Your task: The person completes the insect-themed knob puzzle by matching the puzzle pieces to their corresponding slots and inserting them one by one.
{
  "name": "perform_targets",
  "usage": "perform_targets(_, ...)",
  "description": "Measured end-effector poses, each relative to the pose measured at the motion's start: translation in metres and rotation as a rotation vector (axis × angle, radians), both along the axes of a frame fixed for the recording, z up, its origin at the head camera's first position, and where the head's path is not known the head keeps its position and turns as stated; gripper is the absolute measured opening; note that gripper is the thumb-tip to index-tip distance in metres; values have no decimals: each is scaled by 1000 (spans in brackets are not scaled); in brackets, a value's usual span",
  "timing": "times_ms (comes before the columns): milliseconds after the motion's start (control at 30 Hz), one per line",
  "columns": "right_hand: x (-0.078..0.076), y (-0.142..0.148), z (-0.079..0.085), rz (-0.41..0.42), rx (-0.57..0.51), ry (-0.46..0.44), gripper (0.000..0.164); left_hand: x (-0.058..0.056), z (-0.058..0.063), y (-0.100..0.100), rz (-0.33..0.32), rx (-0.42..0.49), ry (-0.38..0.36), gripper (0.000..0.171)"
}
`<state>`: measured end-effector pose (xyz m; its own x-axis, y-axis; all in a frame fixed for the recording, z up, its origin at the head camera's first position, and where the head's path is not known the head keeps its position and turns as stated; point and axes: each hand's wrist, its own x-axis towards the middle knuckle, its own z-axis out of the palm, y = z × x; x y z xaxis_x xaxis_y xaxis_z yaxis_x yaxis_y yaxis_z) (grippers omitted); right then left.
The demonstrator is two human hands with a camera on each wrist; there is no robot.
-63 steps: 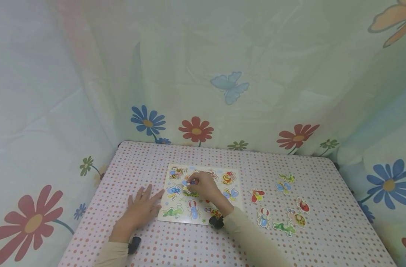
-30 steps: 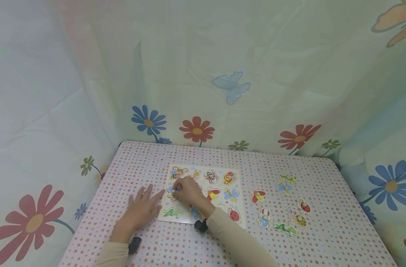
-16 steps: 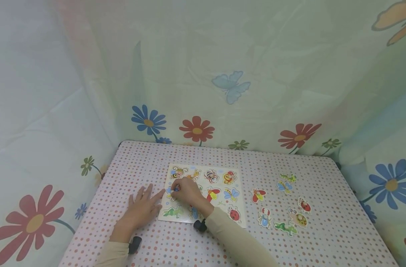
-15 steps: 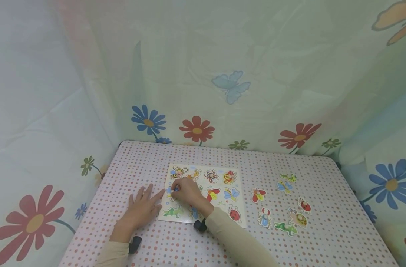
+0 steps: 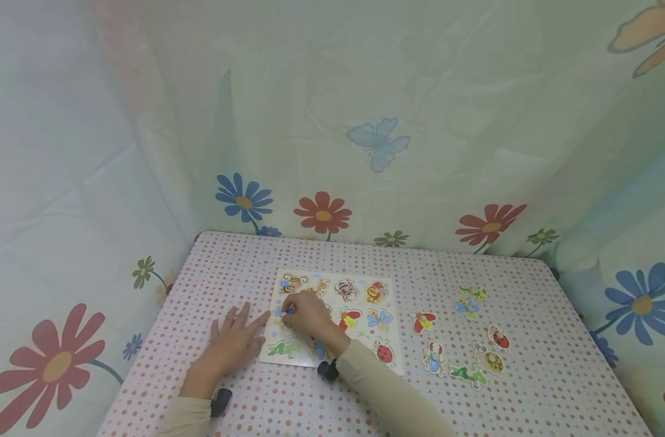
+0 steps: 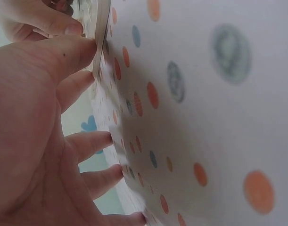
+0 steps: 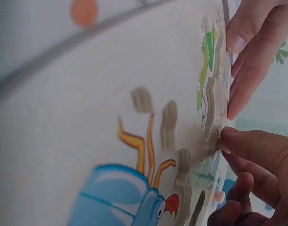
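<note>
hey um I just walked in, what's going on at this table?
Someone is working on a bug puzzle. Their right hand pinches a small, partly blue piece at the left side of the board; whether it is seated is hidden by the fingers. The left hand rests on the dotted cloth at the board's left edge. Seven loose pieces lie to the right, including a ladybug and a blue beetle.

Glossy wooden board (image 5: 363,305), matt cloth sleeves (image 5: 389,388), creased backdrop (image 5: 288,91)
</note>
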<state>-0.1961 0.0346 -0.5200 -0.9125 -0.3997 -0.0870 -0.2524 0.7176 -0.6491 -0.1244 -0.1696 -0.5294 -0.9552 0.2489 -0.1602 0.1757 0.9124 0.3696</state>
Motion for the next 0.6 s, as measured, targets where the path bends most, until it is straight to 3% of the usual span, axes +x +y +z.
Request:
perform_targets(300,4,9,6,8,-67,4,10,1,2,0,-3,1,-3,55)
perform_targets(600,9,45,23,-32,-161,108,11,2,5,2,17,-12,-27,55)
